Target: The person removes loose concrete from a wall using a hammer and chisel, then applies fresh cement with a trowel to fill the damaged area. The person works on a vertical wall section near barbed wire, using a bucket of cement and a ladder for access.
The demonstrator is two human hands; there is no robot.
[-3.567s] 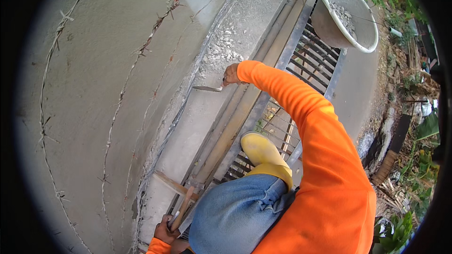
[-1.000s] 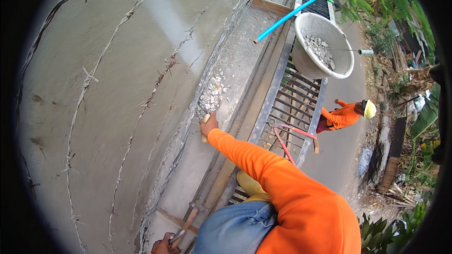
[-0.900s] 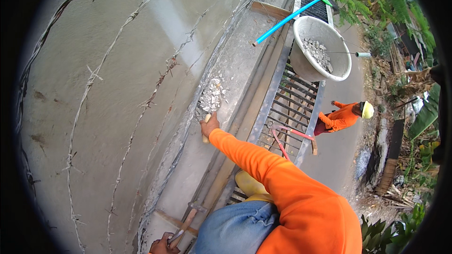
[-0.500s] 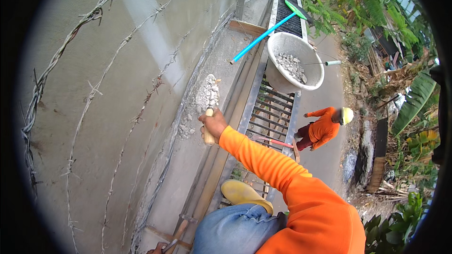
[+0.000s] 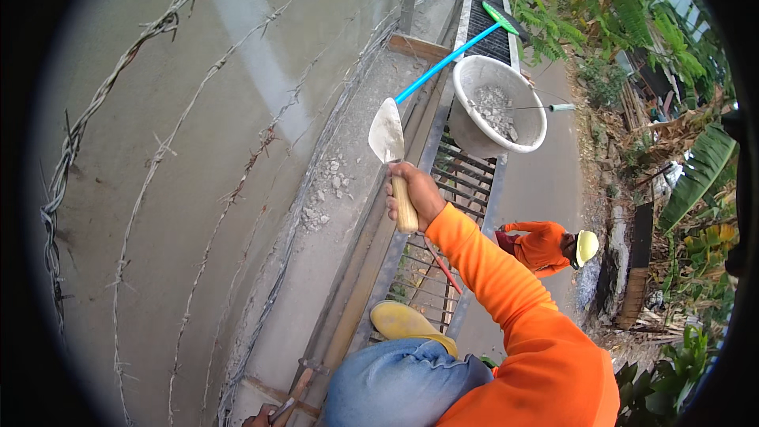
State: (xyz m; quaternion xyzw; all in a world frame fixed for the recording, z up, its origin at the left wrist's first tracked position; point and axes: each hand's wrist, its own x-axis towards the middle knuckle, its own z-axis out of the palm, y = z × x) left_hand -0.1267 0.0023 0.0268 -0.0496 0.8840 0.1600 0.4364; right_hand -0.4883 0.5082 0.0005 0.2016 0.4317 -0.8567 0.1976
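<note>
looks partway: grey rubble (image 5: 494, 111) sits in the bucket (image 5: 472, 139), loose chips (image 5: 316, 209) remain on the ledge (image 5: 304, 292) by the wall (image 5: 158, 213). right hand (image 5: 417, 194) wrapped round the trowel (image 5: 387, 136) handle, blade bare, pointing away beside the bucket. left hand (image 5: 258, 418) cut off at lower edge, can't tell its grip.

We record: rubble (image 5: 326, 192) on the ledge (image 5: 294, 316), reduced to a smaller scatter; trowel (image 5: 387, 133), blade heaped moments ago, now bare; right hand (image 5: 421, 194), shifted nearer the bucket (image 5: 468, 133); orange-clad co-worker (image 5: 544, 245), advanced farther along the pavement (image 5: 541, 178).
</note>
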